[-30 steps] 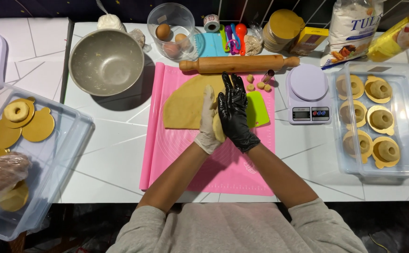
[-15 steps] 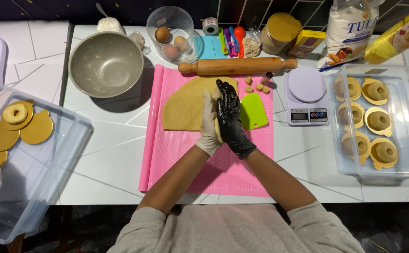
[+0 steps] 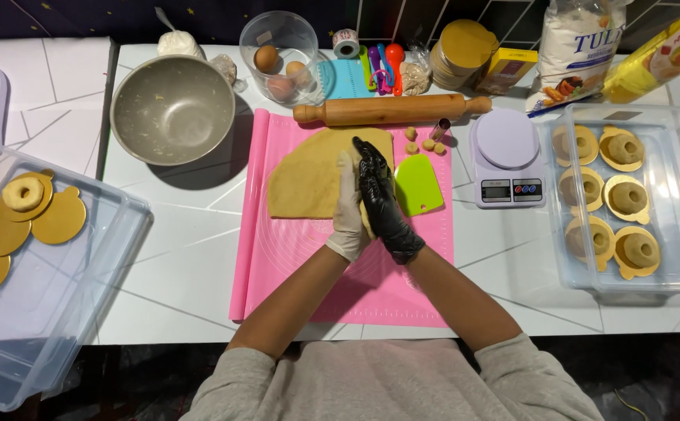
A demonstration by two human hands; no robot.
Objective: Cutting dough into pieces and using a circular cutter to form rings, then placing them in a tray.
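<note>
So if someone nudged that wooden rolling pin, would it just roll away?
Probably yes: the rolling pin is a smooth cylinder lying on its side at the top edge of the pink mat, so it would likely roll. It looks solid wood, so likely stiff and fairly heavy.

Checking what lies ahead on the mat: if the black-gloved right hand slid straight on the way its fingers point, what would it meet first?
Probably the rolled dough sheet under the right hand's fingertips, then the wooden rolling pin beyond it; height above the dough is unclear.
</note>
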